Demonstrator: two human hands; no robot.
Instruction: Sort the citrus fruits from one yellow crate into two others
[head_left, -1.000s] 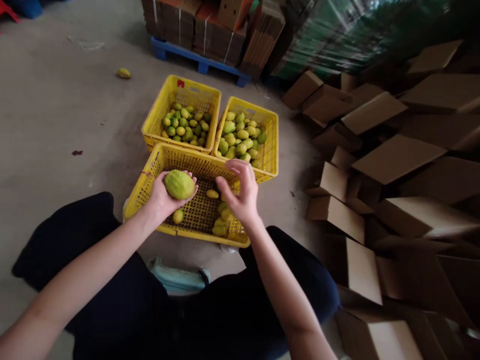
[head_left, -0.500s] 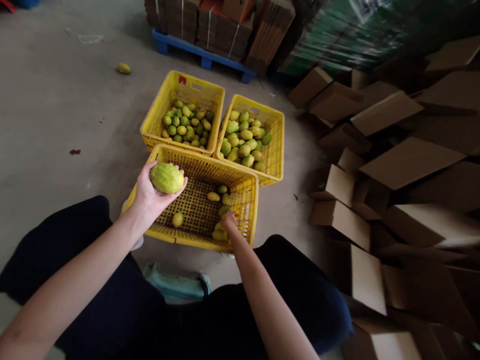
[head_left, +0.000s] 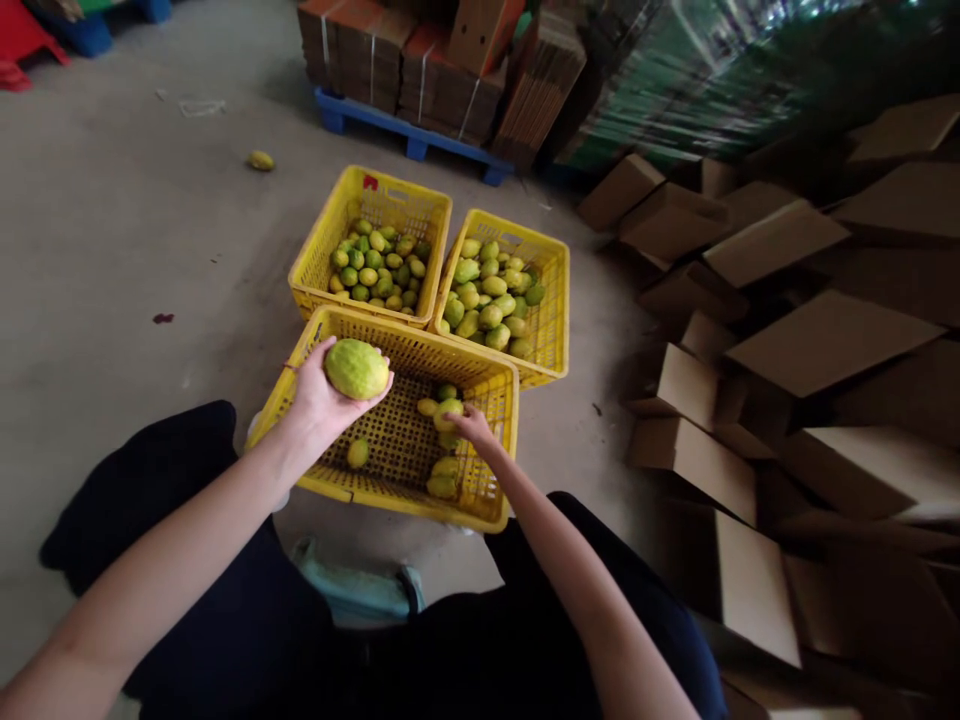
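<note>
My left hand [head_left: 322,395], palm up with the fingers curled round, cradles a large, lightly ridged yellow-green oval fruit [head_left: 357,369] above the left side of the near yellow crate [head_left: 330,487]. Inside that crate's right part, my right hand [head_left: 472,425] pinches a smaller yellow-green fruit [head_left: 448,413] lifted over others there. A few loose fruits lie on the perforated floor of the near crate, one green-yellow fruit [head_left: 358,453] by itself toward the left. Two more fruits [head_left: 443,478] sit by the front right corner.
Behind stand two yellow crates, the left crate [head_left: 311,262] and the right crate [head_left: 555,300], both holding many fruits. A single fruit [head_left: 261,160] lies on the concrete floor. Open cardboard boxes [head_left: 720,460] crowd the right. A blue pallet [head_left: 417,140] bears bundled cardboard. A teal stool-like object [head_left: 360,595] sits between my legs.
My right hand has come up from the fruits in the near crate with one in its fingers. My left hand still holds the large fruit. The whole view has shifted slightly.
</note>
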